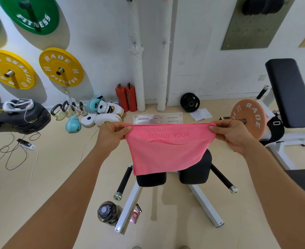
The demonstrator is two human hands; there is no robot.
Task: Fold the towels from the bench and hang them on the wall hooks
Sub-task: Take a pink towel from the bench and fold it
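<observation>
The pink towel (168, 150) hangs in the air above the bench (173, 175), stretched flat between both hands: the left hand (110, 135) pinches its top left corner and the right hand (232, 135) pinches the top right, fingers curled over a doubled upper edge. It looks already folded at least once, and the printed lettering reads upside down. The cloth is light, soft and limp, so it will sag wherever it is not held; the top corners are the sound places to grip, and a further fold would likely mean bringing those corners together. Two small hooks (134, 43) sit on the wall straight ahead, well above the towel. Between stand white padded pipes (139, 83), two red extinguishers (126, 97) and a metal plate (157, 118) on the floor; a bottle (106, 212) stands beside the bench foot.
</observation>
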